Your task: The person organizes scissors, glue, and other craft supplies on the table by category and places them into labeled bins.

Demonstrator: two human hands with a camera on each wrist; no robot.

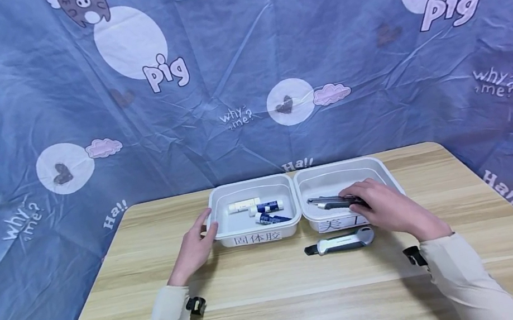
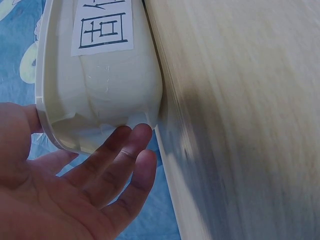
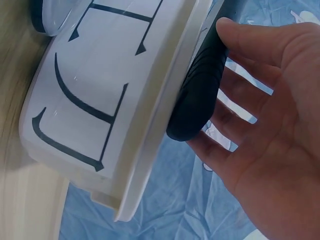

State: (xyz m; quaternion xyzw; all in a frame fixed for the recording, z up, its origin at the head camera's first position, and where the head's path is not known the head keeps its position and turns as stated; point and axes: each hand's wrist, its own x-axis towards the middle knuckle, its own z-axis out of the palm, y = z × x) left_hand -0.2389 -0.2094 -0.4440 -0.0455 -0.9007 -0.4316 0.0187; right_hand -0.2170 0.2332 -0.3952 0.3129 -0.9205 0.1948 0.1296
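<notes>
My right hand pinches a dark-handled utility knife between thumb and fingers. The knife lies across the right white bin, its front end pointing left; whether a second knife lies beneath it I cannot tell. On the table before that bin rests a grey-and-black utility knife. At the left bin's outer side is my left hand, fingers loosely bent, thumb near the rim, touching the bin. Inside that bin lie a white-and-cream glue stick and blue-labelled glue sticks.
Both bins stand side by side near the far edge of a wood-grain table, each with a printed paper label on its front. Behind the table hangs a blue patterned curtain. A black strap sits at the left cuff.
</notes>
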